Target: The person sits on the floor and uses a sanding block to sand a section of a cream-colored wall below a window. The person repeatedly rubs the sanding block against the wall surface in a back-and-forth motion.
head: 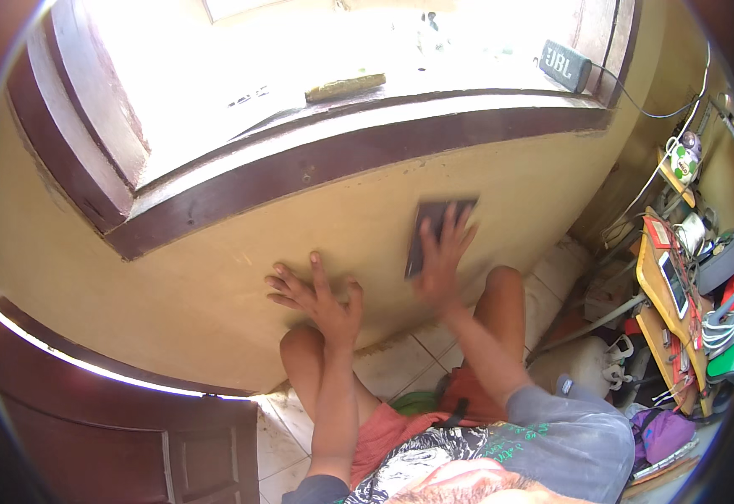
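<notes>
Below the window's dark wooden frame, a dark rectangular sheet, possibly sandpaper, lies against the yellowish painted wall. My right hand presses flat on it with spread fingers; hand and sheet are somewhat blurred. To the left, my left hand has its fingers apart, with the fingertips at the bare wall and nothing held. My bent knees are close to the wall beneath both hands.
A JBL speaker and a yellowish block sit on the windowsill. At right, a wooden shelf carries a phone and cables. A dark wooden door is at lower left.
</notes>
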`<act>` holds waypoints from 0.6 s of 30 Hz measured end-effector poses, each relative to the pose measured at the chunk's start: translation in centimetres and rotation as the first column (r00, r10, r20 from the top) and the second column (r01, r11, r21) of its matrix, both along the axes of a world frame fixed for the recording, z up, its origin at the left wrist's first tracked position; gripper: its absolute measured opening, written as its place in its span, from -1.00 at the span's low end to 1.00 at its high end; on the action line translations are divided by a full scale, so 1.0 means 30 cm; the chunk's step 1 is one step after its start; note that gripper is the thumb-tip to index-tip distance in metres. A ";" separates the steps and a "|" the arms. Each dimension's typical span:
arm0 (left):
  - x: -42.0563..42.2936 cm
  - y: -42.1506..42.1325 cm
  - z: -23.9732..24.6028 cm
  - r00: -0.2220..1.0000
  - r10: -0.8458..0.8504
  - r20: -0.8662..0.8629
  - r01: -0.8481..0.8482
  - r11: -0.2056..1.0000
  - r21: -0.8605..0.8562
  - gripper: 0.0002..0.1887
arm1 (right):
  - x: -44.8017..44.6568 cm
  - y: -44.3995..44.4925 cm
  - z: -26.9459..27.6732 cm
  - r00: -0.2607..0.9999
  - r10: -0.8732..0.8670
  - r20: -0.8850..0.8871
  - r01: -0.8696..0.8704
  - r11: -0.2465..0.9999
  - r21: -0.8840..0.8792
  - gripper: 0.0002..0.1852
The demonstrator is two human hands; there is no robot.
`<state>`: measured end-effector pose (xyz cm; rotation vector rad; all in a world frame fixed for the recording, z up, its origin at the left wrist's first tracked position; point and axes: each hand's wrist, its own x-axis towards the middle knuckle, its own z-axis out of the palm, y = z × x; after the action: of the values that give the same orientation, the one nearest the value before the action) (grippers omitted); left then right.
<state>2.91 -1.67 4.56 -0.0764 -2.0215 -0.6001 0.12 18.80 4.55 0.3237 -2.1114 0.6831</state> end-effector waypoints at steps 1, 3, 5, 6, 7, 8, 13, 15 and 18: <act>0.000 -0.003 0.001 1.000 -0.003 -0.007 0.003 1.000 0.001 -0.14 | 0.042 -0.052 -0.092 0.997 -0.006 -0.073 0.016 0.992 0.127 -0.24; 0.003 -0.005 0.003 1.000 0.012 -0.009 -0.012 1.000 -0.012 -0.14 | 0.125 -0.098 -0.220 1.000 -0.021 0.012 0.018 0.976 0.219 -0.24; 0.006 -0.006 0.007 1.000 0.007 -0.007 -0.007 1.000 -0.009 -0.14 | 0.165 -0.103 -0.239 0.994 0.047 0.100 -0.063 0.986 0.156 -0.22; 0.008 -0.004 0.007 1.000 -0.009 0.005 0.009 1.000 0.006 -0.14 | 0.157 -0.081 -0.204 0.995 0.035 0.097 -0.051 0.983 0.174 -0.24; 0.010 0.000 0.006 1.000 -0.026 -0.011 0.026 1.000 0.012 -0.14 | 0.112 -0.043 -0.138 0.998 0.036 0.042 -0.041 0.989 0.142 -0.26; 0.009 0.002 0.006 0.999 -0.031 0.008 0.031 0.999 0.029 -0.14 | 0.063 -0.004 -0.056 0.999 0.023 -0.043 -0.017 0.991 0.133 -0.24; 0.004 0.003 -0.002 0.999 -0.049 0.002 0.049 0.996 0.076 -0.14 | -0.130 0.105 0.157 0.964 -0.118 -0.240 0.132 0.990 0.042 -0.24; -0.002 0.002 -0.007 0.999 -0.043 -0.003 0.043 0.997 0.065 -0.14 | -0.093 0.055 0.051 0.970 -0.089 -0.228 0.095 0.995 0.013 -0.26; -0.011 -0.005 -0.010 0.999 -0.023 -0.025 0.024 0.998 0.054 -0.13 | 0.060 -0.096 -0.209 0.987 -0.096 -0.130 0.122 0.969 0.215 -0.18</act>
<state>2.58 -1.81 4.25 -0.0751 -1.9822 -0.6654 1.92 15.91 -1.70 0.3584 -2.0775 0.3543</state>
